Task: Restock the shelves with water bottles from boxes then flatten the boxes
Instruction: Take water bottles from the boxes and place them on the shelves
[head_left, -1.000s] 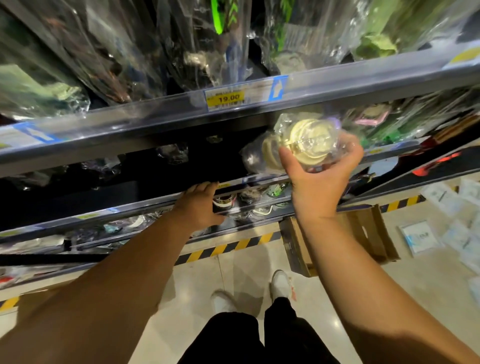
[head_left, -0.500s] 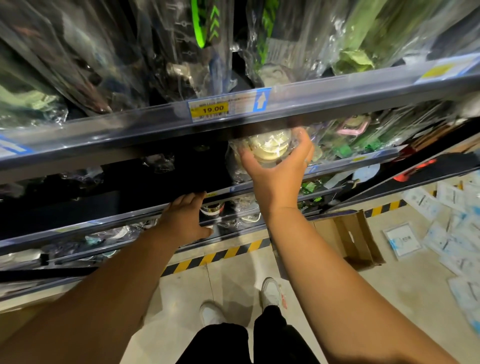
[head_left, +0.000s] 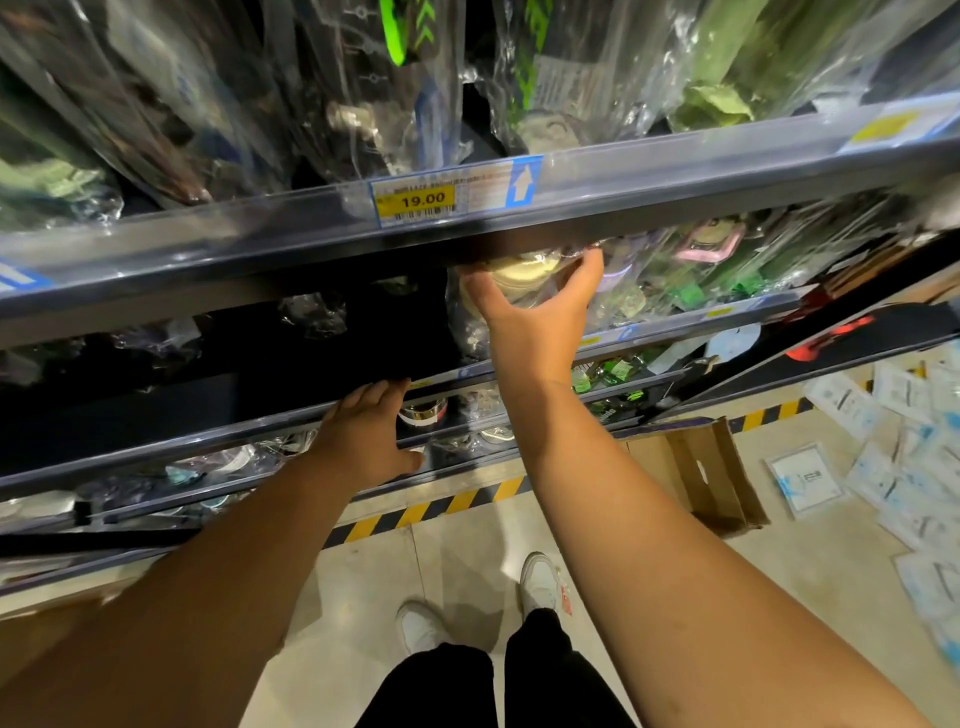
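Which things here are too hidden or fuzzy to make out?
All head view.
The bottle in the right hand: far end hidden behind the upper shelf rail; label lost in wrap glare.
The price tag: print beyond 19.00 too small.
The cardboard box: inside hidden by its flaps.
The yellow tag, far right: blurred.

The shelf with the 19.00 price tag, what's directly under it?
Under the shelf edge, the right hand grips a plastic-wrapped bottle, with more wrapped bottles to its right. Leftward the space is too dark to read, and the edge hides the bottle's far end.
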